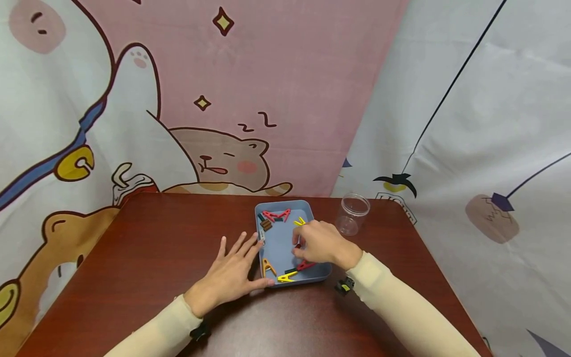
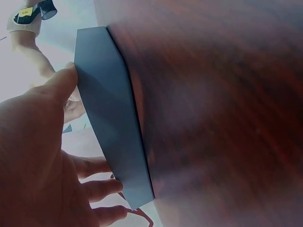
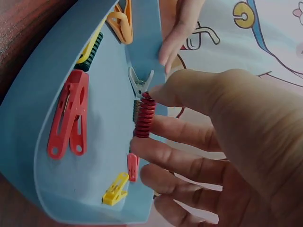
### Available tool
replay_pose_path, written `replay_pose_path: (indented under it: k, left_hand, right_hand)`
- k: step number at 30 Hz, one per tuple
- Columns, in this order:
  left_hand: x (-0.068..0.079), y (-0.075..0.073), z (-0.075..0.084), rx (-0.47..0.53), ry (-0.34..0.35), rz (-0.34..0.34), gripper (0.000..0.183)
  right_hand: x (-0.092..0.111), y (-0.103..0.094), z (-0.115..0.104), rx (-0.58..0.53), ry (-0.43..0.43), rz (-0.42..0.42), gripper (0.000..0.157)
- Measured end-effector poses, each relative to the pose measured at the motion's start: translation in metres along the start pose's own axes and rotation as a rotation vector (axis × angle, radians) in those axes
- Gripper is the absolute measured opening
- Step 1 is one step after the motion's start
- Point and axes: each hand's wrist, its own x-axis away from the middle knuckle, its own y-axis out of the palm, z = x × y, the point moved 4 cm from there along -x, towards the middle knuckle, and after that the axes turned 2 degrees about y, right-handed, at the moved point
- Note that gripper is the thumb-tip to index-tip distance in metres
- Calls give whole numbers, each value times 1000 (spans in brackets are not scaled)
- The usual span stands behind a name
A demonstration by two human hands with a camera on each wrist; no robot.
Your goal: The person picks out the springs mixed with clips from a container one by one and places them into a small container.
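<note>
A blue tray (image 1: 280,248) lies on the table with plastic clips and coil springs inside. Over its right part, my right hand (image 1: 321,242) pinches a red coil spring (image 3: 145,115) between thumb and fingers. My left hand (image 1: 234,275) has its fingers spread, touching the tray's left side and near corner. Toward the near end lie an orange clip (image 1: 268,268), a yellow clip (image 1: 287,277) and a red clip (image 3: 71,113). A dark spring (image 3: 91,54) sits beside the yellow one. Along the left wall is a white clip (image 3: 138,84).
A clear jar (image 1: 352,213) without a lid stands right of the tray, close to my right hand. Red clips (image 1: 276,215) and brown springs (image 1: 266,225) lie at the tray's far end. Behind the brown table (image 1: 178,238) hangs a printed cloth (image 1: 303,99).
</note>
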Motion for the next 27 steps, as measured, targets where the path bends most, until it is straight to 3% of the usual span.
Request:
replay_pose_path:
  k: [18,27]
  left_hand:
    - [1,-1,0,6,-8,7,110]
    - [1,-1,2,19,-11,4,110]
  right_hand:
    - [33,-22,20,3,-2,303,22]
    - [55,-34,44,-32,77,397,20]
